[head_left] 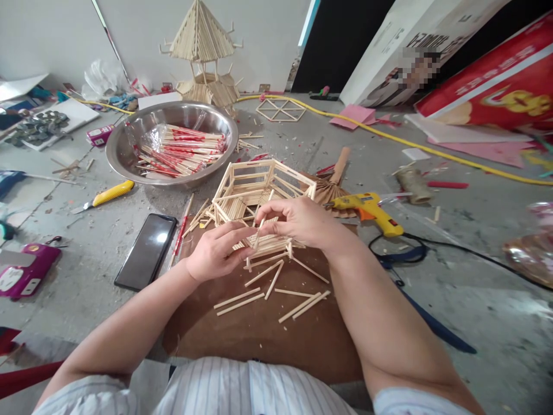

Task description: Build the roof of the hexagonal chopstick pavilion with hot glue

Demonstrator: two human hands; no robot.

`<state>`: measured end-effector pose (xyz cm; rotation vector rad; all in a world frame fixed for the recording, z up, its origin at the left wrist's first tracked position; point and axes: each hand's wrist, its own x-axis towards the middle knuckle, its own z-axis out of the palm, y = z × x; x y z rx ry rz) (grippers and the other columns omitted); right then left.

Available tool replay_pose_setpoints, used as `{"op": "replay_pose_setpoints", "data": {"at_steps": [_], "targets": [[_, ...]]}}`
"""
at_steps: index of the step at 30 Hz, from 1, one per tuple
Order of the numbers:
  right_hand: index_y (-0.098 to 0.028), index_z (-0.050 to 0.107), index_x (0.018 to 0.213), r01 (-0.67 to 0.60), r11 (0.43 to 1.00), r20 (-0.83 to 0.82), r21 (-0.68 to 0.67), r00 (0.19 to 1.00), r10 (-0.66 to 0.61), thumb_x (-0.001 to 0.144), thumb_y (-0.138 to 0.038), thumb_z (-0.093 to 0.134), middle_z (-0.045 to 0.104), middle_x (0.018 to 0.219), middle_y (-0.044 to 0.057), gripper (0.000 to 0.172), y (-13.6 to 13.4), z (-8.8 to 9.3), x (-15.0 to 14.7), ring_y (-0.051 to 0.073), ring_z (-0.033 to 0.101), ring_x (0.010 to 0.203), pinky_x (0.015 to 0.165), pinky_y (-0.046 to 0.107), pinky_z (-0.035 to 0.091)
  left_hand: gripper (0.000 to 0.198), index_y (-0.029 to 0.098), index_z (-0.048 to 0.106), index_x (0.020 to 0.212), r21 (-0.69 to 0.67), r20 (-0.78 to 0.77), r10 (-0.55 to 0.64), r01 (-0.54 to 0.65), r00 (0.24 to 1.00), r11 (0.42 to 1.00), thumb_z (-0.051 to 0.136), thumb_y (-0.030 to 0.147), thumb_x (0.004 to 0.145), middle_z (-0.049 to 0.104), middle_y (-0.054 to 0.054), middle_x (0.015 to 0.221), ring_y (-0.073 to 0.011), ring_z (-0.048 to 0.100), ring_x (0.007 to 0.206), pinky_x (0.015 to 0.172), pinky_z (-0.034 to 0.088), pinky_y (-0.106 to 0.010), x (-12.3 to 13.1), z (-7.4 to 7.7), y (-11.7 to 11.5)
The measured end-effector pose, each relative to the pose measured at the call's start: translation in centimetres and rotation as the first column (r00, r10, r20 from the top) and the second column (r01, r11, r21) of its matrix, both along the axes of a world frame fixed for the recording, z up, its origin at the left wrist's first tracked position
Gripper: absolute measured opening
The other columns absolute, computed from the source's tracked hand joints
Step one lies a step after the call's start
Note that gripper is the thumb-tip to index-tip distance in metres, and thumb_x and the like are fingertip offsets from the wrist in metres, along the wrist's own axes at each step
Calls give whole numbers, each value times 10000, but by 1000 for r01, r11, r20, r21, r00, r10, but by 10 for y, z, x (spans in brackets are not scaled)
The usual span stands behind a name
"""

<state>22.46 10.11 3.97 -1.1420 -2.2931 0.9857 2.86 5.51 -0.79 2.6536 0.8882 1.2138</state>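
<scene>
My left hand and my right hand meet over a brown board on the floor. Both pinch a small frame of glued wooden sticks; the right fingers also hold one upright stick against it. Just beyond the hands stands a larger open stick frame, hexagon-like. Several loose cut sticks lie on the board below the hands.
A steel bowl holds wrapped chopsticks. A black phone and a yellow knife lie to the left. A yellow glue gun with its black cord lies to the right. A stick pagoda stands at the back.
</scene>
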Motion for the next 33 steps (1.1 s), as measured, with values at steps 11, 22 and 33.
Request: {"op": "replay_pose_setpoints", "data": {"at_steps": [11, 22, 33], "targets": [[-193, 627, 800, -10, 1000, -28, -16, 1000, 10, 717, -427, 603, 652, 760, 2, 249, 0, 0, 1, 135, 574, 688, 657, 252, 373, 384, 121, 485, 1115, -24, 17, -49, 50, 999, 998, 565, 296, 783, 587, -117, 952, -160, 591, 878, 736, 510, -266, -2, -1, 0], [-196, 627, 805, -8, 1000, -22, -5, 1000, 8, 726, -405, 601, 658, 761, 0, 225, 0, -1, 1, 136, 583, 696, 663, 251, 384, 330, 152, 478, 1113, 8, -3, 2, -2, 1000, 1000, 541, 232, 799, 597, -95, 941, -145, 601, 866, 720, 517, -246, 0, -1, 0], [-195, 630, 809, -3, 1000, -16, 5, 1000, 3, 720, -411, 607, 658, 769, 2, 234, 0, -2, 1, 138, 577, 705, 662, 246, 378, 316, 150, 479, 1106, 20, -26, 25, -25, 999, 999, 539, 209, 801, 598, -88, 937, -127, 603, 834, 679, 517, -215, 0, -3, -1]]}}
